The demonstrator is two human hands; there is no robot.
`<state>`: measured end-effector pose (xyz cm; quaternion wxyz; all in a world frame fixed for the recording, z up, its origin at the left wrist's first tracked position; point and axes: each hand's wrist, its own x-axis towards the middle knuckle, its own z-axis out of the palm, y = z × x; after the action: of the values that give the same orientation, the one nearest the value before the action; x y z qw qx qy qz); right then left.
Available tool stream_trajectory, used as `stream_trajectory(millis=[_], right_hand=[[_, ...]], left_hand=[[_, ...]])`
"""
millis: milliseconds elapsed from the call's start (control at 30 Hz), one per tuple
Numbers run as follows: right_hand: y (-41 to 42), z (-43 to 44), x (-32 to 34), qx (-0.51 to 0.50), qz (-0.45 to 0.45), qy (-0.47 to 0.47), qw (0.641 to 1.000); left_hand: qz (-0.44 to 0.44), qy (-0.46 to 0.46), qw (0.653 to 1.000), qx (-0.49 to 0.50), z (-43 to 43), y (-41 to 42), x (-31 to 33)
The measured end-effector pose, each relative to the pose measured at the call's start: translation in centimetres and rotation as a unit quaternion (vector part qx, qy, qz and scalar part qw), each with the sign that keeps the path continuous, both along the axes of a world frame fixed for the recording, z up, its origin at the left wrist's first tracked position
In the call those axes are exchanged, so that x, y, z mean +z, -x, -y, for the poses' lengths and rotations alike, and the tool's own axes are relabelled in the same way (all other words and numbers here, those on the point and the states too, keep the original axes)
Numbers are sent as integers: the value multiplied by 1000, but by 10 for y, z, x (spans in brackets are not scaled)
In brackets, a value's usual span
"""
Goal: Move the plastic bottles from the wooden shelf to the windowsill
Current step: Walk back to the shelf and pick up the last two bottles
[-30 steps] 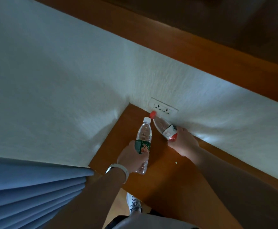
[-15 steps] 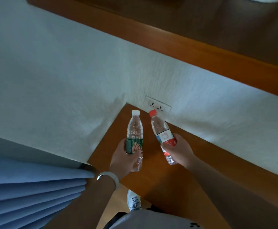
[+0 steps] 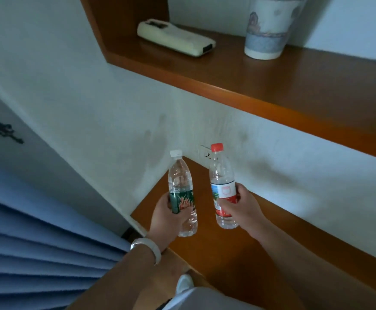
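So there are 2 plastic bottles in play, both off the wood and held upright in the air over the lower wooden shelf [image 3: 238, 260]. The left hand [image 3: 168, 217] is wrapped around the green-label bottle [image 3: 182, 193], white cap on top, fingers closed over the label. The right hand [image 3: 241, 209] is gripping the red-label bottle [image 3: 224, 186], red cap, thumb across the label and fingers curled behind it. The bottles sit just beside each other, not touching, the red one at about 3 o'clock from the green one. Behind the red cap there's a wall socket [image 3: 206, 154]. Up at 12 to 1 o'clock from the hands is the upper shelf [image 3: 294, 86] with a cream remote [image 3: 175, 38] lying flat and a paper cup [image 3: 267, 27] standing well apart from it. Blue curtain [image 3: 37, 253] at 8 o'clock, white bracelet [image 3: 147, 248] on the left wrist.
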<state>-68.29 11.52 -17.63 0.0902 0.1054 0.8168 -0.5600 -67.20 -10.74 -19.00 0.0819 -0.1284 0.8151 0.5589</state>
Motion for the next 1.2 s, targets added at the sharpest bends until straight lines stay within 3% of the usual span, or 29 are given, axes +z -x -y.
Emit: stream_trajectory(millis=[433,567,1200], right_hand=[[-53,12,28,136,-76,97,983],[-73,35,28,189,-68,123,972],[-186,249,66,379,-52,170,908]], left_hand=[[-92,-33,985,142,6,-108,53],[-100,-6,976,191,22,-149,60],[-174,-51,906,383,192,-353,80]])
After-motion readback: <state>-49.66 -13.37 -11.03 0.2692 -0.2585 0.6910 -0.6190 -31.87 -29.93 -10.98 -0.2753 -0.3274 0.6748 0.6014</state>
